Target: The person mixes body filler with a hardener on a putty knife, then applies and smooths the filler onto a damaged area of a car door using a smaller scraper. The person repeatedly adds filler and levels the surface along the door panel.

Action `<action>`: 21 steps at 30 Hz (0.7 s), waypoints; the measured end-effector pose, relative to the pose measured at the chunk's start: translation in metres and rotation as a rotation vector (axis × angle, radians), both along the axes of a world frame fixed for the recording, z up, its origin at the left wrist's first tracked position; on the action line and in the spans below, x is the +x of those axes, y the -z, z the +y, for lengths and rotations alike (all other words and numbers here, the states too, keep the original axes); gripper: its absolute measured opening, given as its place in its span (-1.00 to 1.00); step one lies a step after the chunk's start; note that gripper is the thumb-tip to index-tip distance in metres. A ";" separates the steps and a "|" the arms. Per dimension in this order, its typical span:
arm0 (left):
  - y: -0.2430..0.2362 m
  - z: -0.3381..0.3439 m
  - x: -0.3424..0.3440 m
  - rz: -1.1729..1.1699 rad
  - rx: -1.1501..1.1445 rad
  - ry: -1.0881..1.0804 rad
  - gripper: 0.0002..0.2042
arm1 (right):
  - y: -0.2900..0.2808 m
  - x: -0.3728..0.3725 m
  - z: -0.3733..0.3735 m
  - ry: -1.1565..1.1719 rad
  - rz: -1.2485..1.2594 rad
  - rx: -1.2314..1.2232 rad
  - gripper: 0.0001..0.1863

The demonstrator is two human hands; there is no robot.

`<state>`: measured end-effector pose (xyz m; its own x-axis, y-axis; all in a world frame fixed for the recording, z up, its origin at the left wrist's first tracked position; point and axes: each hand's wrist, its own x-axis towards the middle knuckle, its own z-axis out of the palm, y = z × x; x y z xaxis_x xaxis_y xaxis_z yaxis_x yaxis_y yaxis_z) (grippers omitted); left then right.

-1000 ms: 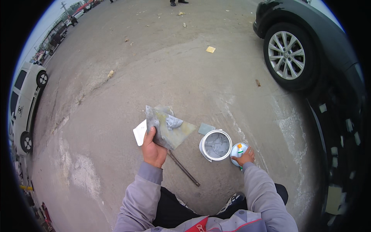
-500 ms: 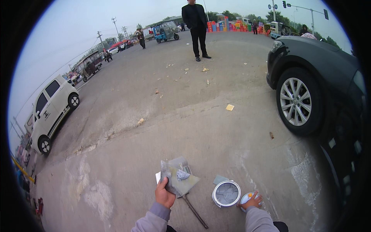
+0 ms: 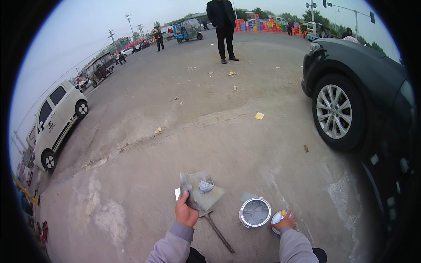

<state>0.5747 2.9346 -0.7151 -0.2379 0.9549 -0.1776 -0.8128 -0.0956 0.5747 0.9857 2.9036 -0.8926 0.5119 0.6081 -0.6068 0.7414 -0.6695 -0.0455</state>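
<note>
My left hand [image 3: 186,214] is closed on the edge of a thin, greyish see-through board [image 3: 201,193], held tilted above the ground. A lump of grey putty [image 3: 205,186] sits on the board. Beneath it, a long thin metal handle [image 3: 220,232] lies on the pavement, its far end hidden by the board. To the right stands an open metal can [image 3: 255,213] of grey putty. Beside the can, my right hand [image 3: 286,222] bends over a round white lid [image 3: 275,219], fingers curled about a small white tube with an orange cap [image 3: 283,213], partly hidden by the hand.
A flat grey piece [image 3: 248,197] lies behind the can. On the right a dark car [image 3: 351,65] stands close; on the left a white car [image 3: 59,118] is parked. A person in black [image 3: 225,33] stands ahead. Scraps of litter [image 3: 259,116] dot the pavement.
The view has tipped slightly, so everything sits a little higher or lower in the picture. My left hand still holds the board; my right hand stays at the white lid, its fingers slightly shifted.
</note>
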 end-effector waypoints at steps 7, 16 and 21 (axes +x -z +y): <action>0.011 0.010 0.002 -0.008 -0.037 0.024 -0.59 | -0.016 0.000 0.014 -0.108 -0.081 0.191 0.60; 0.007 0.024 0.010 -0.087 -0.019 0.054 -0.60 | -0.081 -0.016 0.032 -0.372 -0.150 0.394 0.58; 0.010 0.027 0.007 -0.099 -0.002 0.054 -0.60 | -0.093 -0.043 0.032 -0.535 -0.087 0.459 0.55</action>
